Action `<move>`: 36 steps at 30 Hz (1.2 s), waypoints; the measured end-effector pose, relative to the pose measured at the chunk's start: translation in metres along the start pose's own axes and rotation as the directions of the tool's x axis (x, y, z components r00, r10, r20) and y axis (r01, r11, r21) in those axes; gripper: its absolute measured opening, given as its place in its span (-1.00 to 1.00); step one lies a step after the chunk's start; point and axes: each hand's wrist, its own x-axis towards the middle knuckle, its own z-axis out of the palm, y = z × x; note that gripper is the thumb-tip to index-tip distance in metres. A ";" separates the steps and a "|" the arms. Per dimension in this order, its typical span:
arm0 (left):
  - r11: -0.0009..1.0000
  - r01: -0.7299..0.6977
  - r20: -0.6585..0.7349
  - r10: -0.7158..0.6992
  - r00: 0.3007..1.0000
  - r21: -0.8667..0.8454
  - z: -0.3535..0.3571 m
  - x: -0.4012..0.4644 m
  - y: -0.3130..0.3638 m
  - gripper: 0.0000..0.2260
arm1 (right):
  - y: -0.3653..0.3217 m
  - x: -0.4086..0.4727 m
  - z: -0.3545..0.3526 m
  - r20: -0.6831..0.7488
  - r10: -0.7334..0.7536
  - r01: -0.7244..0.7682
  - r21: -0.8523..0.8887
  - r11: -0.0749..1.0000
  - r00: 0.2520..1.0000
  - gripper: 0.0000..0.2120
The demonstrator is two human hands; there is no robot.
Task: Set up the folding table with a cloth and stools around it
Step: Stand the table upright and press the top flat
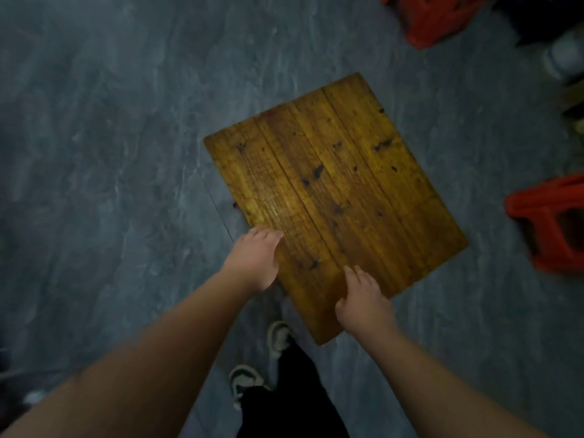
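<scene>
The wooden desk stands mid-frame, being positioned; left hand grips its near-left edge, right hand rests flat-fingered on top; next likely cloth, then red stools at right.

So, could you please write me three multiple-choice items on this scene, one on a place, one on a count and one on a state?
1. Where do both hands touch the wooden table top?
A. its near edge
B. its far edge
C. its middle

2. How many red plastic stools are at least partly in view?
A. none
B. two
C. five

3. Is a cloth on the table top?
A. yes, all over it
B. yes, folded on it
C. no, the wood is bare

Answers: 1 A, the left hand and right hand lie at the near edge. 2 B, one stool right, another top right. 3 C, only planks show.
</scene>
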 end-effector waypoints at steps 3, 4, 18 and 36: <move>0.995 -0.082 0.036 0.080 0.996 0.062 -0.022 0.028 -0.001 -0.47 | -0.014 0.012 0.003 -0.016 0.035 -0.034 0.050 0.998 0.999 -0.30; 0.989 -0.112 0.048 0.108 0.993 0.093 -0.029 0.038 -0.001 -0.47 | -0.020 0.019 0.004 -0.027 0.044 -0.042 0.068 0.997 0.999 -0.30; 0.765 -0.482 0.315 0.373 0.873 0.427 -0.071 0.137 -0.050 -0.32 | -0.119 0.066 0.036 -0.160 0.308 -0.237 0.355 0.904 0.938 -0.22; 0.517 -0.611 0.493 0.362 0.791 0.600 -0.083 0.153 -0.101 -0.17 | -0.146 0.047 0.098 -0.031 0.574 -0.493 0.475 0.729 0.818 -0.10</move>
